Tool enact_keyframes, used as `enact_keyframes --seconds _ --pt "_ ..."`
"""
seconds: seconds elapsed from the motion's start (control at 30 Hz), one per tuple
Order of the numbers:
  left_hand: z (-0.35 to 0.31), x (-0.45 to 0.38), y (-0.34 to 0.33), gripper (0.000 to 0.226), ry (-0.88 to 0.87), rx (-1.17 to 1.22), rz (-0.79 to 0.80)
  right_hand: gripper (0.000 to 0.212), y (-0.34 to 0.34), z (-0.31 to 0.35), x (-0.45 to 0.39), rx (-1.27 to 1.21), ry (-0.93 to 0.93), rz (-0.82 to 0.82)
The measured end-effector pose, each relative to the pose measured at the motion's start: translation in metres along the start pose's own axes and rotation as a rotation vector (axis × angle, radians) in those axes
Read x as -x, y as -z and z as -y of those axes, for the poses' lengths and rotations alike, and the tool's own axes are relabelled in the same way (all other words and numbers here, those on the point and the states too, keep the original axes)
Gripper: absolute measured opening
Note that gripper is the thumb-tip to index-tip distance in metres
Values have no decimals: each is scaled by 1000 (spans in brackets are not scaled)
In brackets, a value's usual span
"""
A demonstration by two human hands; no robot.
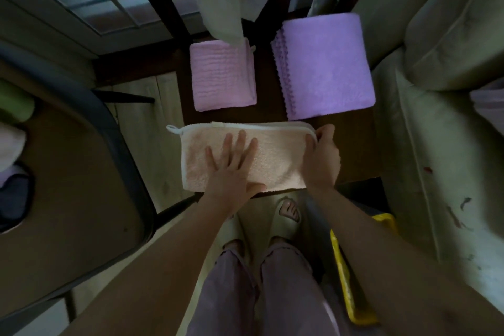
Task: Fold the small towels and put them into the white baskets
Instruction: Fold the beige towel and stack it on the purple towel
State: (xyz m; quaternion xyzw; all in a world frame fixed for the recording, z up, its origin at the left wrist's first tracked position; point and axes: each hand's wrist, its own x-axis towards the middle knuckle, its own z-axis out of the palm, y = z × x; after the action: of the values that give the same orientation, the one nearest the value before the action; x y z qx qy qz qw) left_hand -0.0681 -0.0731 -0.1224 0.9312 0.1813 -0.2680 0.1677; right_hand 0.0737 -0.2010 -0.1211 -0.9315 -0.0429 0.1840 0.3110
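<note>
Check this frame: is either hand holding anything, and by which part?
The right hand grips the peach towel at its right end. The left hand only presses flat on the towel's middle, fingers straight, holding nothing.

Your left hand (231,166) lay flat, fingers spread, on the peach towel (275,155), which was folded into a long strip with a white trim and a small loop at its left corner. Your right hand (323,155) gripped the towel's right end, thumb on top. The towel sat at the near edge of a dark wooden table (266,84). Beyond it lay a folded pink towel (223,76) and, to its right and apart from it, a larger folded purple towel (324,65). A yellow object (346,278) showed beside your right forearm, and your slippered feet (286,215) stood below the table edge.
</note>
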Motion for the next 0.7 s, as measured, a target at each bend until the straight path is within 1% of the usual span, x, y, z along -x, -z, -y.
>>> enact_keyframes --seconds 0.07,0.13,0.17,0.2,0.27,0.33,0.37,0.43,0.47,0.5,0.53,0.63,0.7 --pt "5 5 4 81 -53 63 -44 19 3 1 7 113 5 -94" --pt "16 11 10 68 -75 81 -133 27 5 2 18 290 110 -207" --pt "22 14 13 65 -55 79 -201 30 4 5 24 332 192 -224" --pt "26 18 17 62 -9 119 -278 33 1 7 30 349 280 -190" --pt "33 22 25 58 143 311 -429 40 -11 10 41 333 450 -40" --pt "38 24 28 59 322 495 -516 44 -28 15 51 348 579 79" --pt "41 22 29 58 410 592 -514 47 -36 19 55 387 614 117" --pt "48 16 30 53 590 890 -456 55 -51 25 59 464 644 168" --pt "50 14 29 49 650 1053 -432 59 -56 26 59 485 645 181" --pt "51 13 27 47 670 1152 -424 61 -60 26 59 497 640 181" --pt "52 14 26 45 662 1176 -427 61 -63 25 58 508 635 174" --pt "54 19 23 43 630 1140 -435 60 -64 19 54 515 646 166" --pt "56 19 19 42 650 1110 -465 61 -65 14 52 505 675 164"
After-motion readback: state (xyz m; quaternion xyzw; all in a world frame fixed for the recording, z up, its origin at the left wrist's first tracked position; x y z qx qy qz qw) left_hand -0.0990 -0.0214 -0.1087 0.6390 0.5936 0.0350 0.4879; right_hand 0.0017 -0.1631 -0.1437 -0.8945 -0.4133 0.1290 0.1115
